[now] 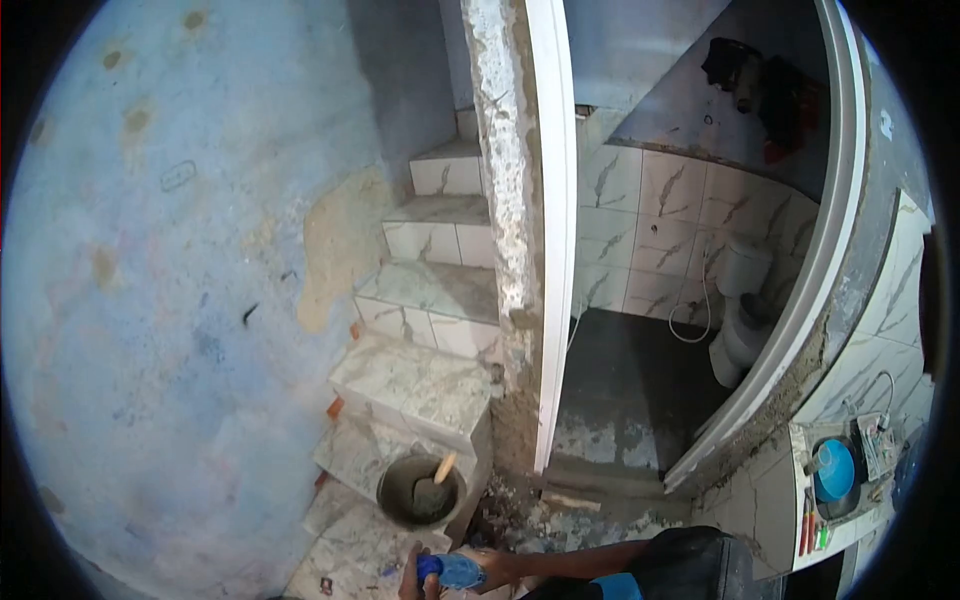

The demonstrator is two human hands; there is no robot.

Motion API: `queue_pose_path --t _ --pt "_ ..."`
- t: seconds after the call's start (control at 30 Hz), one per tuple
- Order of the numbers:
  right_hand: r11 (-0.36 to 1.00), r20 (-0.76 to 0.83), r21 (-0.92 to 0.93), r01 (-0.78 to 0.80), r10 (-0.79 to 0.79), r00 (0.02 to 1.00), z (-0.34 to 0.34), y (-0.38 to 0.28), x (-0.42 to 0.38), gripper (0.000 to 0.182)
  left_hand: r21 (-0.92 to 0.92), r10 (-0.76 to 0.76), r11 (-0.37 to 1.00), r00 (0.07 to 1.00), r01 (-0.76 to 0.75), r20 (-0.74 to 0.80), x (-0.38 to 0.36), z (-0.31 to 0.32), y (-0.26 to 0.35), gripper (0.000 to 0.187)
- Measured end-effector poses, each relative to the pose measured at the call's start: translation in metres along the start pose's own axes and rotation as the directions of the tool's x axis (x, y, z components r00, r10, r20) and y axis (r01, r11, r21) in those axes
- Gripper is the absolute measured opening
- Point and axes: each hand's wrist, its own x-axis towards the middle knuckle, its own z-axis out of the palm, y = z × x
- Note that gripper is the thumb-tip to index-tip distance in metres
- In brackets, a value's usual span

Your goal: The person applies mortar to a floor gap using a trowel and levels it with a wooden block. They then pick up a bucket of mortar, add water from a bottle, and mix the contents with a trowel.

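Note:
At the bottom of the head view, a clear bluish plastic bottle lies sideways between my hands. My right hand is closed around the bottle's body, its arm reaching in from the right. On the dark blue cap at the bottle's left end, the fingers of my left hand are closed; part of this hand is cut off by the frame edge. Just above both hands, a bucket sits on the tiled steps. Inside it are grey mortar and a trowel with a wooden handle.
Marble-patterned stairs climb beside a blue wall. To the right, a white door frame opens onto a bathroom with a toilet. A counter with a sink holds a blue basin. Rubble covers the floor near the doorway.

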Motion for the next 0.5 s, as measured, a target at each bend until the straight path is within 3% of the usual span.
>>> queue_pose_path --t 0.03,0.07,0.1,0.13,0.2,0.27,0.3,0.33,0.37,0.4,0.47,0.5 --pt "0.996 0.008 0.073 -0.042 0.042 0.999 -0.016 0.013 -0.001 0.084 0.003 -0.249 0.968 0.96 0.251 0.128 0.017 0.002 -0.004 0.05" --pt "1.0 0.001 -0.007 -0.013 0.013 1.0 -0.028 0.025 -0.002 0.087 -0.001 -0.236 0.971 0.963 0.238 0.126 0.032 0.004 -0.005 0.05" --pt "1.0 0.002 -0.012 -0.005 0.005 1.0 -0.043 0.024 -0.002 0.087 0.239 0.062 0.964 0.974 -0.115 0.22 0.045 0.005 -0.006 0.049" --pt "1.0 -0.004 0.014 -0.017 0.017 1.0 -0.057 0.024 -0.005 0.087 0.416 0.313 0.786 0.875 -0.457 0.37 0.058 0.009 -0.007 0.048" --pt "0.997 -0.032 0.059 -0.045 0.047 0.998 -0.083 0.009 -0.008 0.082 0.381 0.348 0.797 0.872 -0.469 0.346 0.083 0.024 -0.009 0.046" --pt "0.999 -0.114 -0.04 -0.037 0.032 0.993 -0.087 0.039 -0.009 0.076 0.382 0.317 0.833 0.911 -0.401 0.264 0.09 0.041 -0.009 0.038" --pt "0.995 -0.062 -0.004 -0.101 0.101 0.993 -0.091 0.047 -0.008 0.074 0.36 0.282 0.869 0.938 -0.339 0.201 0.092 0.052 -0.005 0.036" --pt "0.984 0.0 0.032 -0.173 0.173 0.985 -0.1 0.047 -0.008 0.071 0.372 0.224 0.892 0.965 -0.258 0.134 0.095 0.06 -0.01 0.036" --pt "0.976 -0.082 -0.082 -0.2 0.193 0.978 -0.105 0.039 -0.01 0.072 0.35 0.077 0.932 0.994 -0.099 0.075 0.094 0.071 0.008 0.036" --pt "0.952 -0.172 -0.21 -0.221 0.187 0.967 -0.109 0.037 -0.009 0.073 0.471 0.174 0.864 0.983 -0.177 0.052 0.098 0.076 -0.002 0.037" --pt "0.938 -0.35 -0.331 -0.106 -0.018 0.937 -0.105 0.061 -0.014 0.074 0.423 0.169 0.9 0.978 -0.102 -0.125 0.104 0.091 -0.01 0.036" --pt "0.944 -0.334 -0.307 -0.117 0.008 0.943 -0.102 0.064 -0.014 0.074 0.427 0.135 0.902 0.981 -0.065 -0.136 0.108 0.098 -0.013 0.036"
